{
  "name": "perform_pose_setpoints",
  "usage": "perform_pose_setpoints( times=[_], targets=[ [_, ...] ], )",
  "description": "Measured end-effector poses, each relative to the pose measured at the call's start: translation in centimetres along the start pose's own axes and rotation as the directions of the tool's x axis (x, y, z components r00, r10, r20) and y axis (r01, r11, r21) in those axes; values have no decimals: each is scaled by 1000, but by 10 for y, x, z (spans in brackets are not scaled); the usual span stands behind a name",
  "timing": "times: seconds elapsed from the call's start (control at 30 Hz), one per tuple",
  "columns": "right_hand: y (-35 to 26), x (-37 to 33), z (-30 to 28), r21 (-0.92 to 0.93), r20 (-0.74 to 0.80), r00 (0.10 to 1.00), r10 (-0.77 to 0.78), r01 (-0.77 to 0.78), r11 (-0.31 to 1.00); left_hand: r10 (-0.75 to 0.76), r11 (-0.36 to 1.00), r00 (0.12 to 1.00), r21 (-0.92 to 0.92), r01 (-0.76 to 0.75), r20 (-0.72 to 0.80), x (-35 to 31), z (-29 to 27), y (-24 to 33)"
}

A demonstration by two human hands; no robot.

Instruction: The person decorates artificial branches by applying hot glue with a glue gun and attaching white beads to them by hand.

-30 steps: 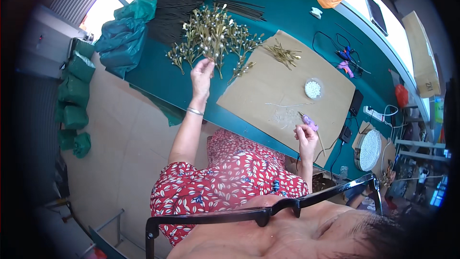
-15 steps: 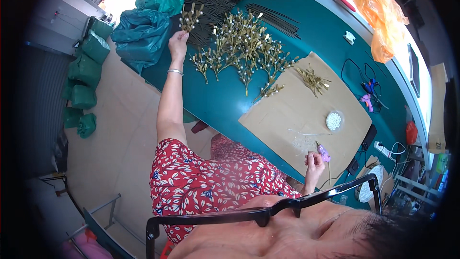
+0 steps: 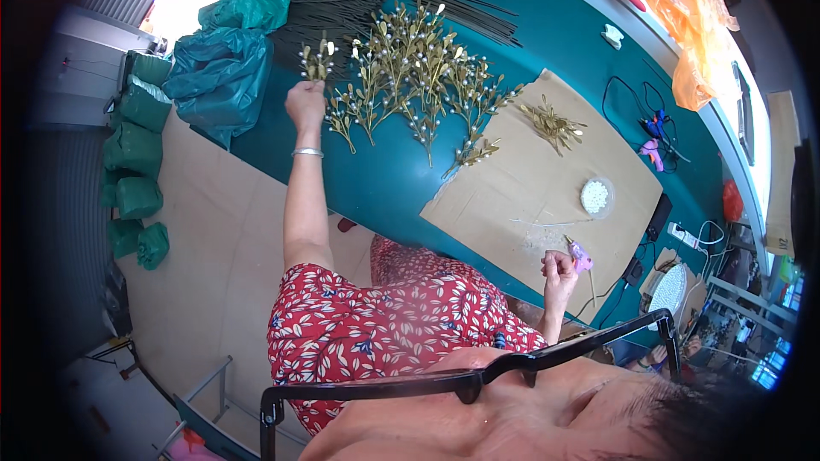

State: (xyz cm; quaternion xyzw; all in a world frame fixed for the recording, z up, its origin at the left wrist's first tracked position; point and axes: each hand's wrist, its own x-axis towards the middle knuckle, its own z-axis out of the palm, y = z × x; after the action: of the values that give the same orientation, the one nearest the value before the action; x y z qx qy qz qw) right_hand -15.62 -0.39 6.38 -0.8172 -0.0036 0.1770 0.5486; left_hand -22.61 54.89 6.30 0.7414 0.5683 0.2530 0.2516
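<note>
Over bare tabletop (image 3: 367, 179) near its edge (image 3: 256, 165), left hand (image 3: 305, 106) with sprig (image 3: 316, 61).

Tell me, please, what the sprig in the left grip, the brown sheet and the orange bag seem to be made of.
Sprig: possibly plastic or coated fabric, satiny, as some leaves catch pale highlights.
Brown sheet: likely cardboard or heavy paper, matte, by its dull tan face.
Orange bag: apparently thin, glossy plastic, by its crinkled, shiny folds.
</note>
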Motion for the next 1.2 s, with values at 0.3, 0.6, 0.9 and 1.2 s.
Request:
perform_pose_setpoints(
  times=[0.3,0.6,0.9,1.2],
  targets=[
    [22,1,-6,-137,-53,996,-66,58,989,78,982,990,183,-56,-114,-30,110,-35],
    [137,10,-91,-165,-120,988,-93,73,984,152,960,891,-152,-237,-428,-182,137,-33],
    [200,17,-144,71,-219,975,46,-31,997,583,716,709,-662,-219,396,-375,233,49],
    [198,23,-212,32,-122,992,-21,25,999,-82,643,676,-480,597,732,-378,393,144]
  ],
)
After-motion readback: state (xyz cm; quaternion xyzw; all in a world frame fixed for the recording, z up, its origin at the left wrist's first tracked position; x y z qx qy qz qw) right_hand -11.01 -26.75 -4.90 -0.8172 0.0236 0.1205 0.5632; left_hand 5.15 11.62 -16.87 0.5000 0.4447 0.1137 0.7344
